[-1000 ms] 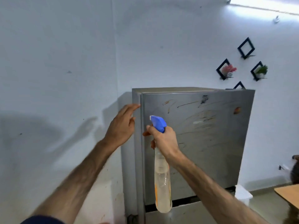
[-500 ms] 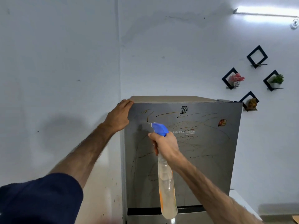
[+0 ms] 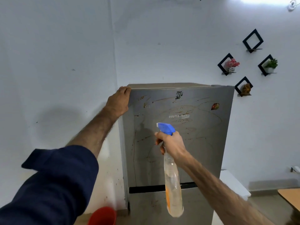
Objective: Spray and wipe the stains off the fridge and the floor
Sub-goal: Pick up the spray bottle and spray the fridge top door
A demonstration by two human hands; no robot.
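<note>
A grey steel fridge (image 3: pixel 203 143) stands against the white wall, its upper door streaked with brown stains (image 3: pixel 183 109) and drips down the left side. My left hand (image 3: pixel 119 101) grips the door's top left corner. My right hand (image 3: pixel 172 143) holds a clear spray bottle (image 3: pixel 172 184) with a blue trigger head (image 3: pixel 166 128) in front of the door, nozzle pointing left toward it. No cloth is in view.
A red bucket (image 3: pixel 103 215) sits on the floor at the fridge's lower left. A white box (image 3: pixel 233 184) stands to the right of the fridge, a wooden table corner (image 3: pixel 290 197) further right. Black diamond wall shelves (image 3: pixel 228 64) hang above.
My view has pulled back and tilted down, bringing the bucket into sight. My left hand went from reaching to gripping the door's top corner. The bottle stays raised before the door.
</note>
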